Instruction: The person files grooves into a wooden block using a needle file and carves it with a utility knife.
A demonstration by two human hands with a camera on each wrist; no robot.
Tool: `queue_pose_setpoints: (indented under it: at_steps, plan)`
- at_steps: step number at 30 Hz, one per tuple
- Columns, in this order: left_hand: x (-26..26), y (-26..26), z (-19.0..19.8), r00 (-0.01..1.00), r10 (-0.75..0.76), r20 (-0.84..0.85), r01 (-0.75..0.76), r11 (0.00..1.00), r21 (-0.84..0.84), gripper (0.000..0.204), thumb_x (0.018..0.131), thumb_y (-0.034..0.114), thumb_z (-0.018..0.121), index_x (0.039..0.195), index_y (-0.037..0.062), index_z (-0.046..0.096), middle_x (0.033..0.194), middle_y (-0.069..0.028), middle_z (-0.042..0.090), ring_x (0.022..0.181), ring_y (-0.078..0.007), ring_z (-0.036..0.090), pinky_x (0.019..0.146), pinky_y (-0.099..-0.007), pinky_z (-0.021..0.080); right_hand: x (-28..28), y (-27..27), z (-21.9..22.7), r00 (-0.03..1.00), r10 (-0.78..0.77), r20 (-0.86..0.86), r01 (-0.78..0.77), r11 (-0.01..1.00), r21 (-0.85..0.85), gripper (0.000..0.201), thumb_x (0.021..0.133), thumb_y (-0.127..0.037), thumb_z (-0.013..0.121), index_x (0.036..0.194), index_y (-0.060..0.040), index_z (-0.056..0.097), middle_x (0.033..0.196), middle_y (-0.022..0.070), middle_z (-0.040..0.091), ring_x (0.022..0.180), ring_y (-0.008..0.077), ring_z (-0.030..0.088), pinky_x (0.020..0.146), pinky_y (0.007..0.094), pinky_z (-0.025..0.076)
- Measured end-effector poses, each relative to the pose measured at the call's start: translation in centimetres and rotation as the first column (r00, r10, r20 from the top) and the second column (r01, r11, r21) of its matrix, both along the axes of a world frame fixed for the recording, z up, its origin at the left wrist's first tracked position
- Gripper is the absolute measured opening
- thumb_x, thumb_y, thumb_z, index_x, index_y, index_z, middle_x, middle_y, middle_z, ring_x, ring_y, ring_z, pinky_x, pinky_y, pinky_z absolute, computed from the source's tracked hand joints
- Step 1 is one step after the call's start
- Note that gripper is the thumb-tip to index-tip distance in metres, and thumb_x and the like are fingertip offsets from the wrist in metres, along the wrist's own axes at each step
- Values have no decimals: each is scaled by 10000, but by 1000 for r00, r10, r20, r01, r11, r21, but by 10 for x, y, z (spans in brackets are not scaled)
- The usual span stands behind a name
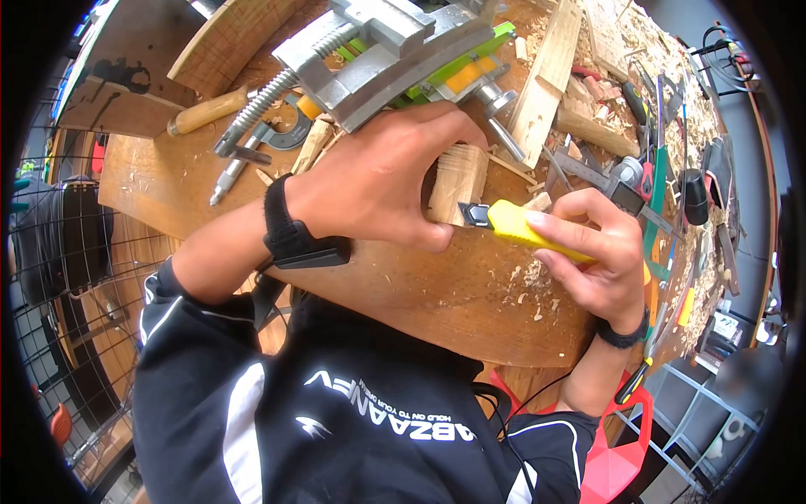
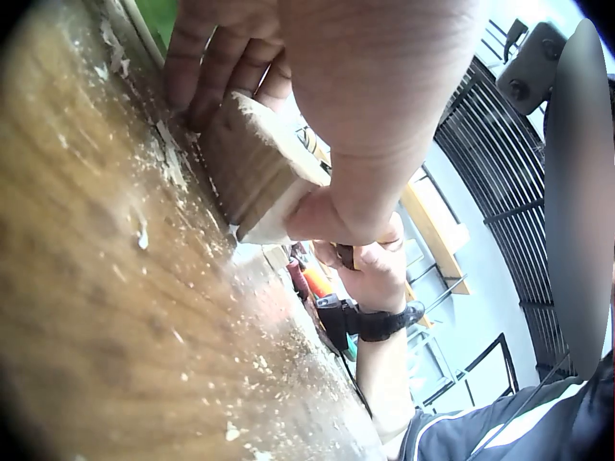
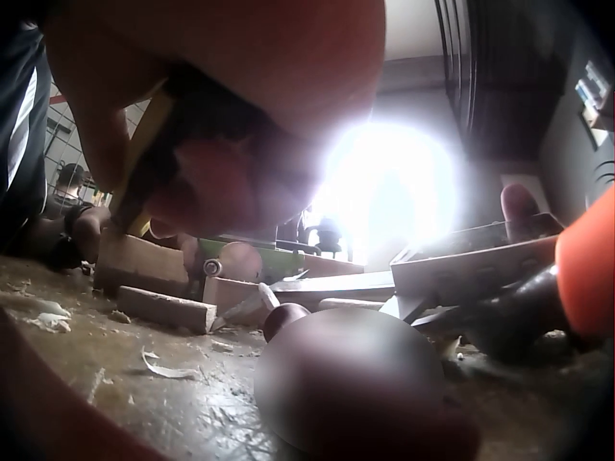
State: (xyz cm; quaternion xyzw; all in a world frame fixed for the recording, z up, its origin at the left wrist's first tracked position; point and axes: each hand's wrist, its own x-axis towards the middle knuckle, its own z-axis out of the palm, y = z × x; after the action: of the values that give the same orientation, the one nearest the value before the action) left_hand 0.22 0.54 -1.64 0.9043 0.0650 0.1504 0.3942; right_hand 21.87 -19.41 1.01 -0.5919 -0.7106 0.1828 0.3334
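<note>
My left hand (image 1: 382, 172) grips a small wooden block (image 1: 457, 183) on the table, thumb at its near side and fingers curled round the far side. In the left wrist view the block (image 2: 255, 178) shows its pale, rough-cut edge between thumb and fingers. My right hand (image 1: 600, 256) holds a yellow utility knife (image 1: 514, 223), with the index finger and thumb along its body. The dark blade end sits right at the block's near right corner. In the right wrist view, the right hand (image 3: 240, 67) covers most of the knife.
A metal vise (image 1: 378, 71) stands just beyond the left hand. A wooden-handled tool (image 1: 210, 111) and a micrometer (image 1: 290, 130) lie left of it. A caliper (image 1: 600, 178), a long wood strip (image 1: 546, 76) and shavings (image 1: 533, 277) lie around the right side.
</note>
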Motion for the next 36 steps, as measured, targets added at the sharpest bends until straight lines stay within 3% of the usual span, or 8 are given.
queue_pose_setpoints:
  at_steps: [14, 17, 19, 20, 22, 23, 29, 36]
  plan:
    - [1, 1, -3, 1000, 2, 17, -3, 998, 56, 656, 592, 148, 827, 1196, 33, 599, 1110, -153, 646, 1006, -345, 661, 907, -394, 532, -3, -1, 7, 999, -47, -22, 47, 998, -30, 562, 695, 2, 775, 1251, -49, 716, 969, 126, 709, 831, 249, 723, 715, 332, 571]
    - [1, 1, -2, 1000, 0, -5, 0, 1000, 19, 652, 594, 153, 823, 1193, 31, 597, 1119, -155, 644, 1019, -347, 658, 918, -396, 529, 3, -4, 2, 998, -46, -33, 45, 999, -29, 447, 804, -70, 720, 1249, -24, 707, 965, 134, 703, 833, 243, 718, 727, 318, 555]
    - [0, 1, -2, 1000, 5, -6, -5, 1000, 26, 652, 594, 155, 823, 1193, 32, 597, 1123, -155, 643, 1025, -348, 656, 922, -396, 527, 5, -5, -1, 991, -126, -36, 125, 992, -32, 398, 915, -139, 621, 1289, -16, 676, 940, 129, 692, 816, 222, 704, 732, 318, 538]
    - [0, 0, -2, 1000, 9, -6, -9, 999, 34, 652, 593, 157, 823, 1192, 32, 596, 1127, -155, 643, 1030, -348, 654, 926, -397, 526, 3, -5, -1, 991, -126, -35, 125, 992, -32, 398, 915, -139, 621, 1289, -16, 676, 940, 129, 692, 816, 222, 704, 732, 318, 538]
    - [1, 1, -2, 1000, 4, -5, -3, 999, 39, 652, 594, 158, 822, 1193, 34, 597, 1130, -154, 643, 1032, -348, 654, 928, -399, 526, -5, -6, -1, 933, -335, -134, 315, 937, -150, 412, 977, -173, 551, 1349, -14, 628, 967, 127, 699, 826, 209, 689, 790, 319, 533]
    - [1, 1, -2, 1000, -2, -5, 2, 999, 44, 652, 595, 159, 821, 1195, 35, 597, 1134, -153, 642, 1033, -348, 654, 929, -400, 526, -5, -8, 13, 895, -421, -150, 333, 852, -404, 438, 980, -160, 571, 1392, -12, 587, 1080, 158, 719, 926, 242, 706, 881, 335, 530]
    - [1, 1, -3, 1000, -2, 9, 2, 998, 60, 650, 596, 158, 819, 1195, 37, 598, 1133, -148, 645, 1034, -344, 655, 927, -399, 527, -2, -8, -4, 930, -357, -85, 342, 927, -154, 432, 986, -118, 598, 1399, 9, 573, 1220, 223, 703, 1096, 332, 705, 969, 372, 513]
    - [1, 1, -3, 1000, 1, 22, -2, 998, 57, 646, 595, 155, 816, 1191, 35, 600, 1124, -145, 649, 1025, -342, 660, 922, -398, 529, -3, -8, -4, 934, -357, -28, 352, 929, -117, 410, 990, -99, 624, 1379, 23, 583, 1241, 239, 695, 1119, 352, 699, 978, 375, 512]
